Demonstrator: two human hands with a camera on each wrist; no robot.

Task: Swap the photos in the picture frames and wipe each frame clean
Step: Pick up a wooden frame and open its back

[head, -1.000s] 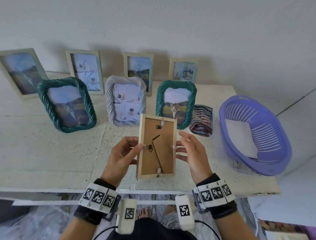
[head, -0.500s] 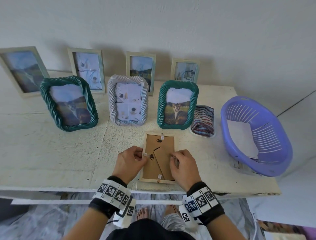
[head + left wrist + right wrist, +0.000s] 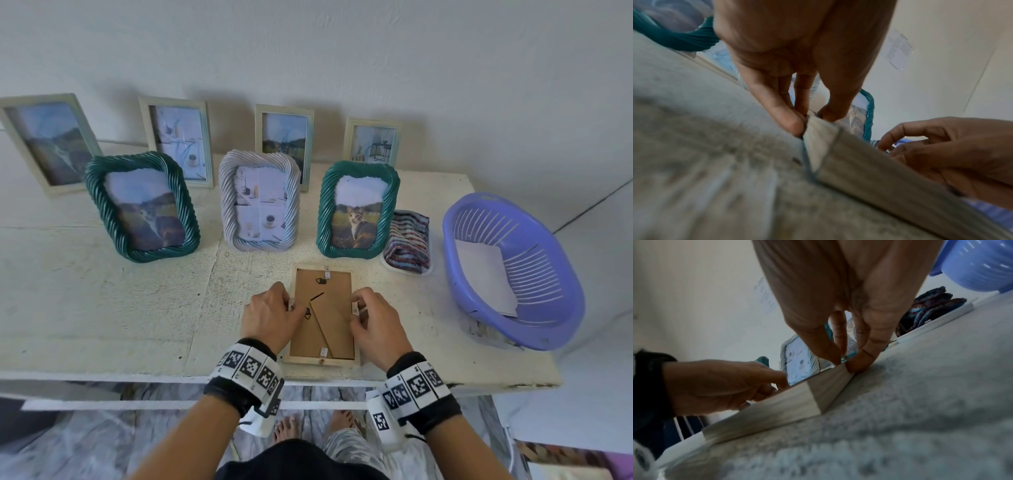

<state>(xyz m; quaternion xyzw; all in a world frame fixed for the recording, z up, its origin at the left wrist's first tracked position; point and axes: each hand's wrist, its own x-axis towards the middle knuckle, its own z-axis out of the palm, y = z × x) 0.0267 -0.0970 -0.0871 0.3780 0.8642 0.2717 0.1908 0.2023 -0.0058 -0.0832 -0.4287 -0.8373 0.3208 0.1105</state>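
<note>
The small wooden frame point(image 3: 322, 313) lies face down on the table point(image 3: 102, 308), near its front edge, with its brown backing board up and its long axis running straight away from the person. It sits between the two hands, so neither is nearer: the left hand point(image 3: 270, 317) is at the middle of the left long side, the right hand point(image 3: 375, 320) at the middle of the right long side, each right at the small turn clip there.

Both hands come down from above, wrists raised, knuckles up, fingers curled inward. In the left wrist view the left thumb sits on top of the frame's edge while the left fingers point(image 3: 789, 120) press its outer side, clamped on the rim. The right wrist view shows the same on the other side: the right fingers point(image 3: 865, 360) and thumb close together on the frame's edge. Whether the tips are actually on the clips is too small to tell.

The likely step is turning the side clips to free the backing; clips at the top and bottom ends also show. A striped cloth point(image 3: 407, 241) lies to the right, beyond the frame.
</note>
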